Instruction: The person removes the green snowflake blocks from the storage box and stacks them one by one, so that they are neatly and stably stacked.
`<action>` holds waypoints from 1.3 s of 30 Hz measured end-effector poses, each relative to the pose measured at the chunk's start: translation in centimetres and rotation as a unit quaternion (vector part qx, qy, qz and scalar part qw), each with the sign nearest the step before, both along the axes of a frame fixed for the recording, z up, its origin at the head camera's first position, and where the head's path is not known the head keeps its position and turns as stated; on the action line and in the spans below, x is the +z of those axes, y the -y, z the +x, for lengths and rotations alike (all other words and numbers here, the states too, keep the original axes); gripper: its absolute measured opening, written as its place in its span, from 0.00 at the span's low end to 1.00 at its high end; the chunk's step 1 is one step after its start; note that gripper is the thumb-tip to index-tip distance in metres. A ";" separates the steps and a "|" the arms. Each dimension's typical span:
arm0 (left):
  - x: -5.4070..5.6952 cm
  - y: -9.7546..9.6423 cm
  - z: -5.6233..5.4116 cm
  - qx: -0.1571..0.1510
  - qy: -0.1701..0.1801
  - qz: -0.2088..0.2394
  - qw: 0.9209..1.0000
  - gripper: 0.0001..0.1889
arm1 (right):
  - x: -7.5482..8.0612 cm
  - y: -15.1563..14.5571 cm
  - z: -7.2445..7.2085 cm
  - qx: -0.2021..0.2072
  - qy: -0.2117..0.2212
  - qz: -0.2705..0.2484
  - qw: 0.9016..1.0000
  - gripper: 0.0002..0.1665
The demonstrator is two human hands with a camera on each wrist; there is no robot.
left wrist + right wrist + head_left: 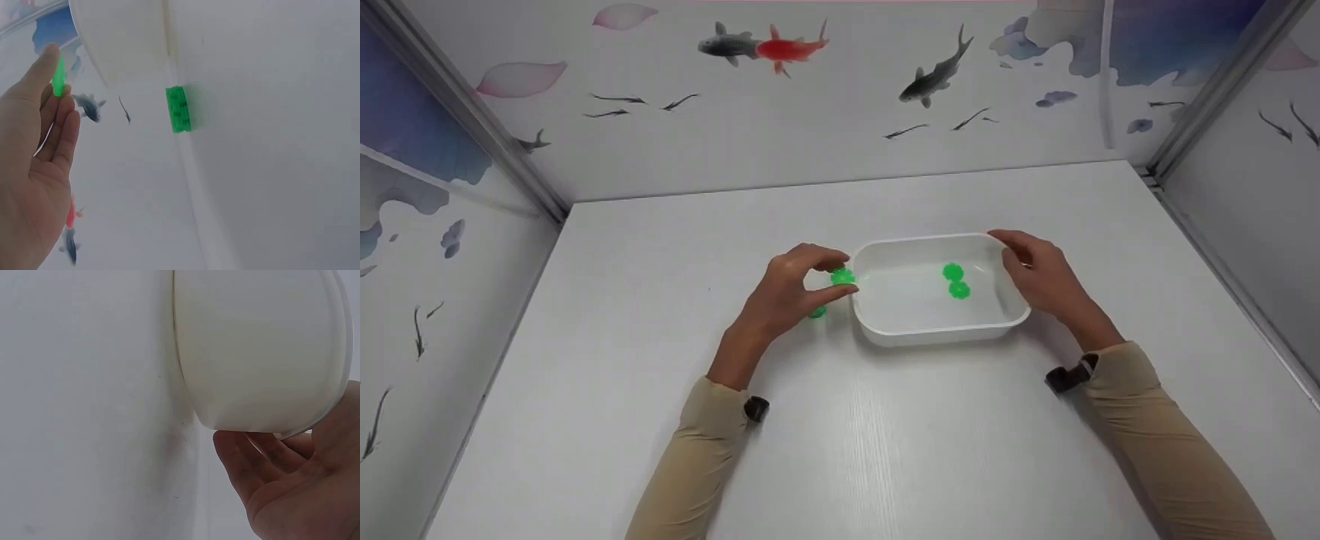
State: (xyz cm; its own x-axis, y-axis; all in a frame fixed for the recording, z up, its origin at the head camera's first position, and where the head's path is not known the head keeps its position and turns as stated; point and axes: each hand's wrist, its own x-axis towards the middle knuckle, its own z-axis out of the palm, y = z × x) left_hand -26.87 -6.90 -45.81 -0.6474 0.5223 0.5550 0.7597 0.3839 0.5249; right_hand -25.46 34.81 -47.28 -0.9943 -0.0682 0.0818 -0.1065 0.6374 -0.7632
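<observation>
Between thumb and fingertips, my left hand [791, 285] pinches a green flower-shaped disc [842, 277], held at the left rim of a white plastic tub [930, 331]. The left wrist view shows this held disc [58, 77] edge-on. Below the hand, a short stack of green discs [179, 109] stands on the table beside the tub, mostly hidden by the hand in the head view. Two more green discs [953, 271] lie against each other inside the tub. My right hand [1046, 274] grips the tub's far right corner, fingers along its outer wall [253, 371] and thumb at the rim.
The tub stands on a white table [840, 435]. Behind it rises a white panel [840, 112] printed with fish and petals, with similar panels at the left and right sides. A black wrist device [1069, 375] sits at the right cuff.
</observation>
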 end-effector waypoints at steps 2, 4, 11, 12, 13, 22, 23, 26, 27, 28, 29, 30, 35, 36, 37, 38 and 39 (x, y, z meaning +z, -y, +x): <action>-0.1 0.7 -0.2 0.016 0.003 -0.003 1.000 0.23 | -0.2 0.0 -0.1 0.000 -0.001 0.002 1.000 0.27; -0.2 1.3 -0.4 0.028 0.006 -0.005 1.000 0.23 | -0.2 0.0 -0.1 -0.001 -0.001 0.000 1.000 0.27; -0.4 2.4 -0.7 0.048 0.040 -0.033 0.998 0.22 | -0.1 0.0 -0.1 -0.004 0.001 0.003 1.000 0.27; -0.4 2.5 -0.7 0.047 0.049 -0.040 0.997 0.21 | -0.1 0.0 0.0 -0.003 0.000 0.005 1.000 0.27; -0.5 2.5 -0.7 0.045 0.058 -0.045 0.996 0.21 | -0.1 0.0 0.0 -0.002 0.000 0.005 1.000 0.27; -0.7 2.8 -0.7 0.030 0.132 -0.103 0.985 0.21 | 0.1 -0.1 0.1 0.012 -0.012 -0.001 1.000 0.27; -0.7 2.8 -0.6 0.031 0.141 -0.110 0.983 0.21 | 0.1 -0.1 0.1 0.013 -0.013 -0.001 1.000 0.27; -0.8 2.9 -0.6 0.036 0.164 -0.124 0.978 0.21 | 0.0 -0.1 0.1 0.013 -0.014 0.001 1.000 0.27; -0.8 2.9 -0.6 0.039 0.169 -0.129 0.976 0.21 | -0.1 -0.1 0.0 0.011 -0.013 0.003 1.000 0.27; -0.9 2.9 -0.6 0.041 0.174 -0.133 0.975 0.22 | -0.1 -0.2 0.0 0.009 -0.012 0.004 1.000 0.27; -0.9 2.9 -0.6 0.043 0.179 -0.137 0.973 0.22 | -0.2 -0.2 0.0 0.007 -0.010 0.004 1.000 0.27; -0.9 3.0 -0.6 0.044 0.181 -0.142 0.972 0.22 | -0.2 -0.2 -0.1 0.004 -0.008 0.003 1.000 0.27; -0.8 2.9 -0.6 0.048 0.187 -0.167 0.967 0.21 | -0.4 -0.1 -0.2 0.001 0.000 -0.001 1.000 0.27; -0.8 2.9 -0.6 0.048 0.186 -0.171 0.966 0.20 | -0.4 -0.1 -0.2 0.001 0.001 -0.002 1.000 0.27; -0.8 2.9 -0.6 0.047 0.187 -0.173 0.966 0.19 | -0.4 -0.1 -0.2 0.001 0.002 -0.002 1.000 0.27; -0.8 2.9 -0.6 0.047 0.188 -0.175 0.965 0.19 | -0.4 -0.1 -0.2 0.001 0.002 -0.001 1.000 0.27; -0.8 3.0 -0.6 0.047 0.190 -0.176 0.965 0.19 | -0.4 -0.1 -0.2 0.001 0.003 -0.001 1.000 0.27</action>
